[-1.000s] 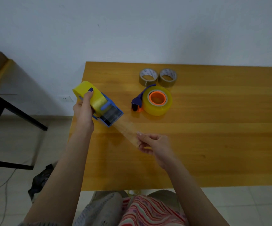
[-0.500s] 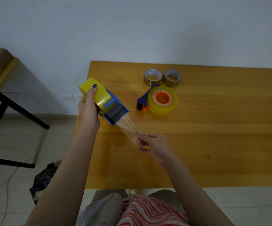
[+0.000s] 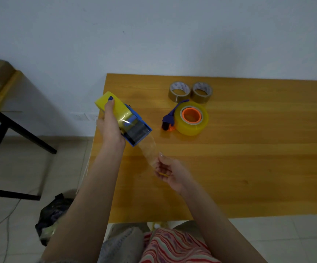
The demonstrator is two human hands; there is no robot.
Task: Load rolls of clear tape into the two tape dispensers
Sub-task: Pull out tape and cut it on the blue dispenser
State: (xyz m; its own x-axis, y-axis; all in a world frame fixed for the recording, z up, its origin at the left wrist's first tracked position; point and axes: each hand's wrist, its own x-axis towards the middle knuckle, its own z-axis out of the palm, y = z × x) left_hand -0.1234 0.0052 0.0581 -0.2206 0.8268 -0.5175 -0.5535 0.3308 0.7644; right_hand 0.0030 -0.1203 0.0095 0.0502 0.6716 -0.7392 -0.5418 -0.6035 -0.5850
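A blue tape dispenser with a yellowish roll of clear tape in it is held in the left hand, above the left edge of the wooden table. The fingers are closed around the dispenser body, and one finger with a dark blue nail lies along the top of the roll. A strip of clear tape is drawn out from the front of the dispenser, down and to the right, to the right hand. The end of the strip is pinched between the thumb and the fingertips of this hand; the other fingers are curled loosely.

Beyond the right hand, a second dispenser is lying on the table with a roll of clear tape on its orange hub. Just behind it, two brownish tape rolls are standing side by side, close to each other. To the left of the left hand, a second table with black legs is seen, and a dark bag is lying on the floor below the left arm.
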